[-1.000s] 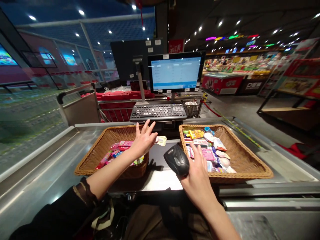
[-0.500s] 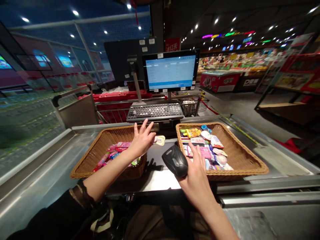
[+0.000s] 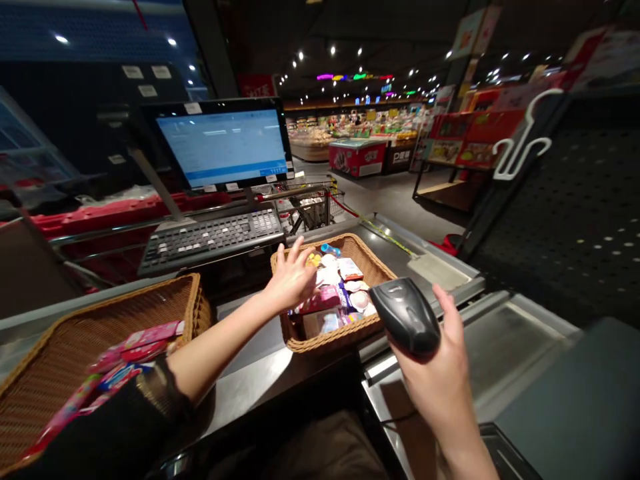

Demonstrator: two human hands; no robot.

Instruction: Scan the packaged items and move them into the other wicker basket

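Observation:
My right hand (image 3: 440, 373) is wrapped round a black handheld barcode scanner (image 3: 407, 317), held up at the near right corner of a wicker basket (image 3: 373, 257). Over the left side of that basket reaches my left hand (image 3: 293, 277), its fingers spread and no item visible in it; its palm side is hidden. Small packaged goods fill the basket: a pink packet (image 3: 323, 299), a white box (image 3: 350, 269), round pale packs (image 3: 359, 301) and a blue-capped item (image 3: 331, 249). A second wicker basket (image 3: 65, 347), at left, holds pink packages (image 3: 145, 337), partly covered by my left sleeve.
A monitor (image 3: 225, 147) and a keyboard (image 3: 215, 237) stand behind the metal counter (image 3: 250, 380). Beyond are a shopping cart (image 3: 313, 203) and a red freezer (image 3: 356, 159). At right, a white hook (image 3: 523, 143) hangs by a dark perforated panel (image 3: 565, 187).
The view has turned right. My left hand has moved from the gap between the baskets, by a small yellowish packet, to above the right basket. The scanner has moved right, away from the gap.

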